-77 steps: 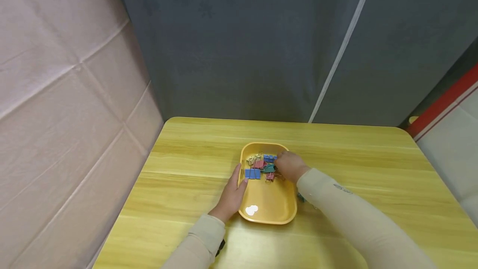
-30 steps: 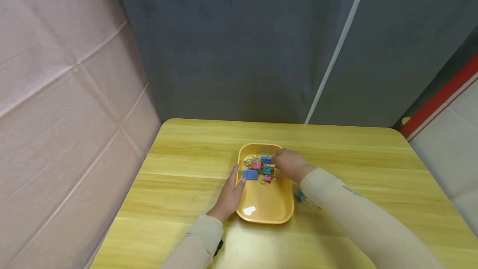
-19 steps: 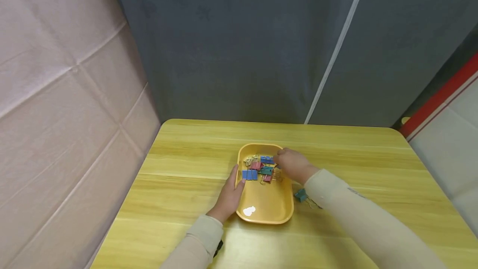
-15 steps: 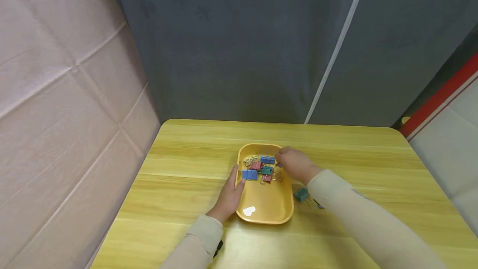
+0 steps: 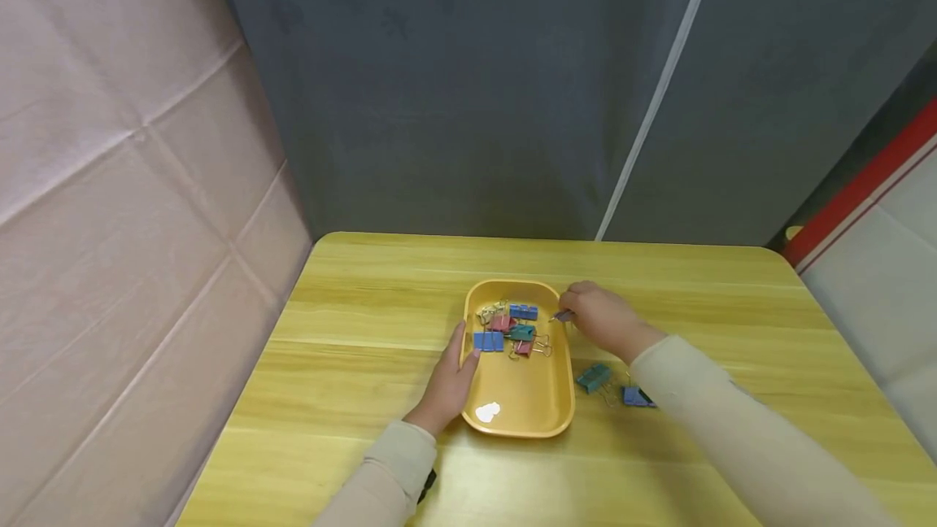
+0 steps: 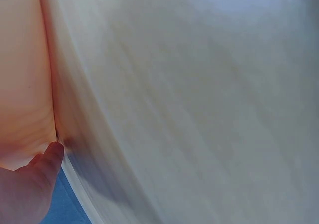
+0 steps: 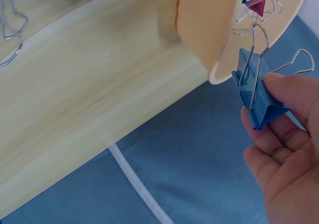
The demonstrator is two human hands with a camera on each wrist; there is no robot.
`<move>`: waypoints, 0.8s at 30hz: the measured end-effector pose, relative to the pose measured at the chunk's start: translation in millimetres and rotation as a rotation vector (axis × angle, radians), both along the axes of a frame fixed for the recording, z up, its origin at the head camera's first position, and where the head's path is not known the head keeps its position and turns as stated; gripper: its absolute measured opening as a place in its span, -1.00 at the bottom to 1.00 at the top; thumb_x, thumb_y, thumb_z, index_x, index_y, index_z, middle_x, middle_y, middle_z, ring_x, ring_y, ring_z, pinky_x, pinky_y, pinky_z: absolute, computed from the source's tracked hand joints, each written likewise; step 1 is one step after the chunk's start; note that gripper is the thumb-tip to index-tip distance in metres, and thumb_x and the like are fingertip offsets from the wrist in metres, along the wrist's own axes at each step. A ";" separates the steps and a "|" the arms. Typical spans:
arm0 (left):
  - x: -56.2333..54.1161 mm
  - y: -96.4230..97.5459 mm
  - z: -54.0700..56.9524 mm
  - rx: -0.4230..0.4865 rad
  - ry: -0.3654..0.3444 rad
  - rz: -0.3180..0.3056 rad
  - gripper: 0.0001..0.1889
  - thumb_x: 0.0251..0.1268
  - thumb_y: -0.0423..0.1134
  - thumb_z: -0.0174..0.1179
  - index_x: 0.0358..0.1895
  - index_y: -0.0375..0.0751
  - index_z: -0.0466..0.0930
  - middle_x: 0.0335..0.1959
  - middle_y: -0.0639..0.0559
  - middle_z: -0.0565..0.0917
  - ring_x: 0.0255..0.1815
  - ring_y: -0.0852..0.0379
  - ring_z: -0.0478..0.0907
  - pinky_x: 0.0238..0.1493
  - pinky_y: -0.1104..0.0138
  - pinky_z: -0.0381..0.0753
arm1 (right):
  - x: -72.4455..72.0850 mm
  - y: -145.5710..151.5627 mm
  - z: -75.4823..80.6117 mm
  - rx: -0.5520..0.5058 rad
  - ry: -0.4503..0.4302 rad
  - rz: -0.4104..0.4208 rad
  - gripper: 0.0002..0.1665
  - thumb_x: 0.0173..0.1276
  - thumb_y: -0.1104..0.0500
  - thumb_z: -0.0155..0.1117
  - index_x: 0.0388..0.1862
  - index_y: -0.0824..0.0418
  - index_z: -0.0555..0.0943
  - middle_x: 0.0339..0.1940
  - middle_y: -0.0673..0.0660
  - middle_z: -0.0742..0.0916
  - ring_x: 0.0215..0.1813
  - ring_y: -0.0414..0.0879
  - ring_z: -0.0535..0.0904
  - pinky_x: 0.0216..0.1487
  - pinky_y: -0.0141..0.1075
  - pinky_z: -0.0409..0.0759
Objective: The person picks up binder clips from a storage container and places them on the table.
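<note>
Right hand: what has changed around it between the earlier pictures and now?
The right hand has moved rightward from over the rounded yellow plastic tray to its right side, fingers pinching a blue metal binder clip. As the right beige fabric sleeve shifted, another blue clip came into view on the yellow wood-grain table. The left hand stayed on the tray's left side.

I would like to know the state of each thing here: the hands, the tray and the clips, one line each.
Tray, upright on the table, uncovered.
Left hand, holding the tray's left side.
Right hand, pinching a blue clip.
Held blue clip, two wire handles apart.
Clips in the tray, loose, jumbled in its far half.
Teal clip, lying beside the tray.
Other blue clip, on the table, partly hidden behind the right sleeve.
</note>
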State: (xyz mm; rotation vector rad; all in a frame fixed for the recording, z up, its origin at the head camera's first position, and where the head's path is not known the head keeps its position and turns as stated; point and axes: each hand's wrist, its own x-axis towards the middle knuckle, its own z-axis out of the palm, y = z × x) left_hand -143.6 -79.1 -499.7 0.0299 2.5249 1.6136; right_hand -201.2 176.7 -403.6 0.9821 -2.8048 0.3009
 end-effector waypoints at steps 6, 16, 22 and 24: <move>0.1 0.3 0.8 0.011 -0.006 0.001 -0.36 0.56 -0.11 -0.15 0.57 -0.06 -0.16 0.55 -0.13 0.01 0.51 -0.23 -0.01 0.49 -0.08 -0.04 | 2.2 13.5 3.6 -0.025 -0.011 -0.025 -0.86 0.14 0.46 0.34 -0.39 0.25 0.65 -0.41 0.06 0.63 -0.28 -0.01 0.59 -0.28 -0.20 0.66; 0.6 0.6 0.2 0.023 -0.005 0.004 -0.37 0.56 -0.12 -0.15 0.57 -0.06 -0.15 0.55 -0.13 0.02 0.51 -0.23 -0.01 0.48 -0.09 -0.05 | 7.4 37.1 4.5 -0.043 -0.037 -0.054 -0.85 0.14 0.44 0.37 -0.38 0.24 0.65 -0.41 0.04 0.62 -0.30 -0.05 0.57 -0.31 -0.23 0.65; 1.2 0.6 0.7 0.017 -0.009 0.008 -0.36 0.56 -0.11 -0.14 0.57 -0.05 -0.15 0.55 -0.13 0.02 0.51 -0.23 -0.01 0.48 -0.10 -0.04 | 13.2 52.6 3.5 -0.062 -0.064 -0.079 -0.85 0.15 0.45 0.35 -0.37 0.23 0.64 -0.41 0.03 0.63 -0.30 -0.04 0.57 -0.30 -0.20 0.63; 1.1 0.3 0.1 0.015 -0.012 0.007 -0.36 0.56 -0.11 -0.14 0.57 -0.04 -0.15 0.55 -0.12 0.02 0.51 -0.23 -0.01 0.48 -0.10 -0.04 | 14.9 57.9 1.9 -0.058 -0.066 -0.085 -0.85 0.15 0.45 0.36 -0.37 0.24 0.64 -0.41 0.03 0.63 -0.29 -0.04 0.57 -0.29 -0.21 0.64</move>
